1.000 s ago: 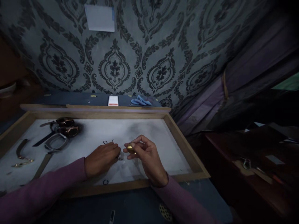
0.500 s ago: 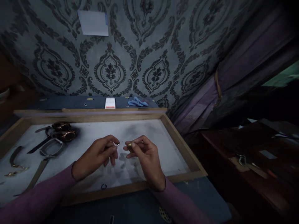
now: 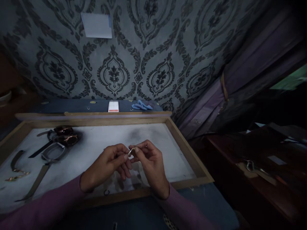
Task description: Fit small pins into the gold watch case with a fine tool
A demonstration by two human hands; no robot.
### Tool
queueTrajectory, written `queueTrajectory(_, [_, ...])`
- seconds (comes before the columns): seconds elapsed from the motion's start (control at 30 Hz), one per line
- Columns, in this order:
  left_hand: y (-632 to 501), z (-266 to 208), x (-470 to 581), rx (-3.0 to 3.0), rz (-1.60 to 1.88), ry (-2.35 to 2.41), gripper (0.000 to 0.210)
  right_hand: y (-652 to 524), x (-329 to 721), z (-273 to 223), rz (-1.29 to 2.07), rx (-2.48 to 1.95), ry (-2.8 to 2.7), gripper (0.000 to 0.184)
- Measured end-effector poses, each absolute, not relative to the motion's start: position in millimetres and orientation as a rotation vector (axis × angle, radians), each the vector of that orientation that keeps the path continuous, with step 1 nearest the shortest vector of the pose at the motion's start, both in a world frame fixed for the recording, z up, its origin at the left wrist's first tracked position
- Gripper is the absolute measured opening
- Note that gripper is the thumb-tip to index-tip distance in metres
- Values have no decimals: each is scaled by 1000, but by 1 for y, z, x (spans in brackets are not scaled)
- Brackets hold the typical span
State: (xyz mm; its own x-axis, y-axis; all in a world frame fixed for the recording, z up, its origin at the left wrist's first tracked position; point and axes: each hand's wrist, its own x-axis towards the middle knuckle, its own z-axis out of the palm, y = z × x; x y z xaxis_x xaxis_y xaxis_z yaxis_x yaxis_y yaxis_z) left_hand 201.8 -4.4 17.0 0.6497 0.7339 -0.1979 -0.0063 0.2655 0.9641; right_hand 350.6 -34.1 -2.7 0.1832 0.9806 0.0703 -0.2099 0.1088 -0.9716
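My left hand (image 3: 110,164) pinches a thin, shiny metal piece (image 3: 130,151) between thumb and fingertips; its exact kind is too small to tell. Close against it, my right hand (image 3: 151,163) grips a small gold-coloured piece (image 3: 134,148), mostly hidden behind the thumb and fingers. The metal piece's tip meets or nearly meets the gold piece. Both hands hover over the white floor of a shallow wooden-framed tray (image 3: 189,153). Beneath my left wrist lies a small dark open ring (image 3: 106,192).
Left in the tray are goggles with brown lenses (image 3: 67,139), a grey strap loop (image 3: 54,151), an olive strap (image 3: 35,183) and a gold chain piece (image 3: 18,176). Behind stand a white-and-red card (image 3: 113,106) and a blue cloth (image 3: 142,105). Scissors (image 3: 250,165) rest on the right-hand table.
My left hand has moved right, bringing the thin metal piece up to the gold one. My right hand has stayed nearly in place.
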Motion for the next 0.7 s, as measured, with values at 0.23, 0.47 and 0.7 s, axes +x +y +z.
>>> queueTrajectory(0.23, [-5, 16, 200, 1228, 547, 714, 35, -35, 351, -1, 1104, -1072, -970, 16])
queueTrajectory(0.47, [-6, 16, 201, 1215, 548, 716, 35, -34, 350, -1, 1100, -1072, -979, 16])
queueTrajectory(0.7, [-6, 15, 202, 1234, 543, 725, 36, -34, 350, -1, 1106, -1077, -978, 15])
